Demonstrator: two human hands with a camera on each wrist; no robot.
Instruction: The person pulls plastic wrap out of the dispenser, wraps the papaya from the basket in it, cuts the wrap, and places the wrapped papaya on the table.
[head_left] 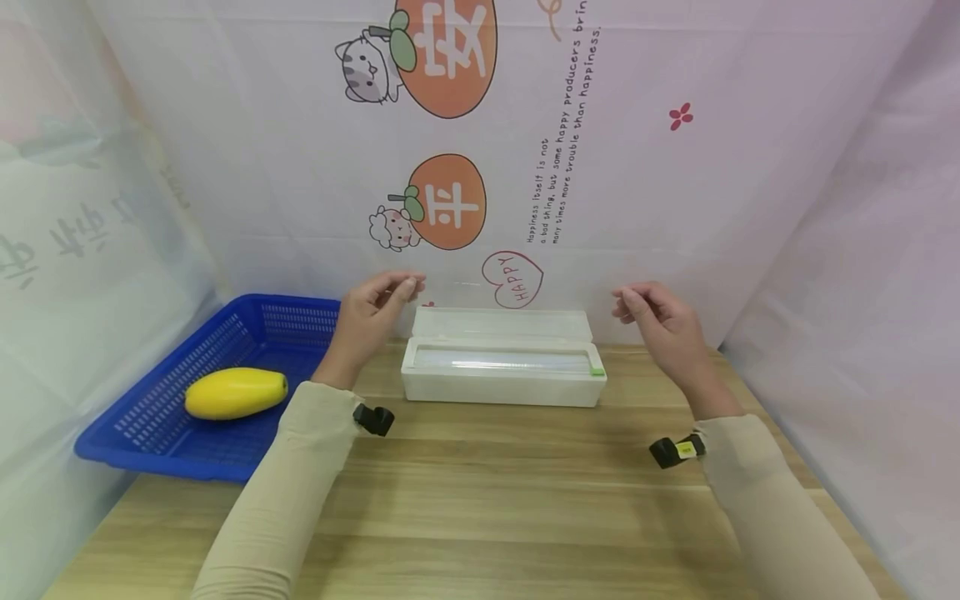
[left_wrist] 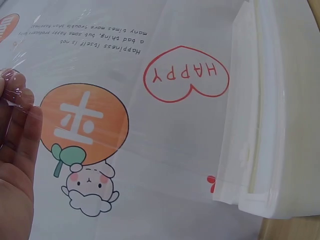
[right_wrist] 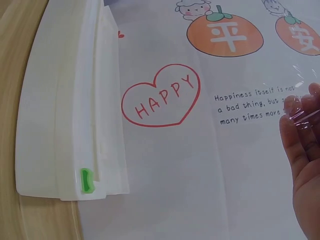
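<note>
Clear plastic wrap (right_wrist: 306,118) is pinched at the fingertips of both hands, showing only as thin creases and glints. My left hand (head_left: 372,312) is raised beyond the left end of a white wrap dispenser (head_left: 502,388), thumb against curled fingers. Opposite it, past the right end, my right hand (head_left: 663,323) pinches in the same way. The dispenser's lid (head_left: 502,323) stands up at the back, and a roll of wrap (head_left: 498,361) shows inside. A green slider (head_left: 597,372) sits at its right end.
A blue plastic basket (head_left: 157,461) stands at the left with a yellow papaya-shaped fruit (head_left: 236,393) in it. Behind the wooden table (head_left: 480,500) hangs a white printed sheet (head_left: 615,167). Pale sheets also close off both sides.
</note>
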